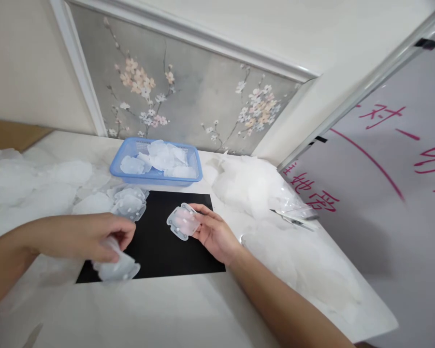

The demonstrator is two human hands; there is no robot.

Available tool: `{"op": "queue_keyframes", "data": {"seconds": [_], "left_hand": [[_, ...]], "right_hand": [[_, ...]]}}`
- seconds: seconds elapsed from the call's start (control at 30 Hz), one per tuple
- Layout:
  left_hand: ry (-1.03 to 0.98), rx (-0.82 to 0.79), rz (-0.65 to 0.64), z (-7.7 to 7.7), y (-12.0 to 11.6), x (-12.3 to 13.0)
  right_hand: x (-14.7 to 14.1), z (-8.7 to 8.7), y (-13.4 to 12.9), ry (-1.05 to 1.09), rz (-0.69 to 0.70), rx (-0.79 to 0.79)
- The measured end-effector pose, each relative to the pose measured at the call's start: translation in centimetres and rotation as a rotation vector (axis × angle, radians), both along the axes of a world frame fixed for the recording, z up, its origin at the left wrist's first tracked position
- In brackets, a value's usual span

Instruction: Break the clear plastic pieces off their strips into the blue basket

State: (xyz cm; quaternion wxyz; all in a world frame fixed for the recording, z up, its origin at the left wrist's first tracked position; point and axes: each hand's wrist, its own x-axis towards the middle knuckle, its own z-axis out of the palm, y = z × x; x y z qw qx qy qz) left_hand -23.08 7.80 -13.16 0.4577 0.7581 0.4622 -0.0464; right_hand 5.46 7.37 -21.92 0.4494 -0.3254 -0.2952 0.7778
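My right hand (213,229) holds up a translucent, square-lobed plastic piece (183,221) with small raised nubs, above a black mat (159,253). The fingers lie behind it and show through. At the left of the mat, my left hand (110,237) is closed on a similar translucent piece (119,268), tilted near the mat's front edge. Just beyond that hand, a small pile of the same nubbed pieces (130,200) rests at the mat's far left corner. Whether the left hand grips one piece or more I cannot tell.
A blue plastic basket (155,180) with translucent pieces stands behind the mat. Heaps of whitish sheets (25,188) cover the table's left side. Clear plastic bags (253,186) lie to the right, with a metal tool like tweezers (293,220). A whiteboard (366,232) borders the right.
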Motion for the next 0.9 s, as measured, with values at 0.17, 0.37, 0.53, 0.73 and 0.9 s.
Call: {"op": "queue_keyframes", "data": {"seconds": [0.17, 0.37, 0.53, 0.73, 0.9], "left_hand": [[-0.315, -0.159, 0.299, -2.2, 0.9, 1.5], [-0.600, -0.445, 0.727, -4.4, 0.7, 3.5], [-0.776, -0.590, 0.781, -4.8, 0.3, 4.5], [-0.870, -0.672, 0.646, -5.4, -0.1, 4.5], [-0.925, -0.674, 0.595, -5.6, -0.2, 4.6]], "right_hand": [[0.3, -0.2, 0.3, 0.012, 0.015, -0.008], [0.5, -0.5, 0.7, 0.020, -0.001, -0.038], [0.3, -0.5, 0.7, -0.019, -0.037, -0.033], [0.7, -0.5, 0.5, -0.229, -0.211, 0.173], [0.8, -0.2, -0.4, -0.725, -0.178, 0.649]]}}
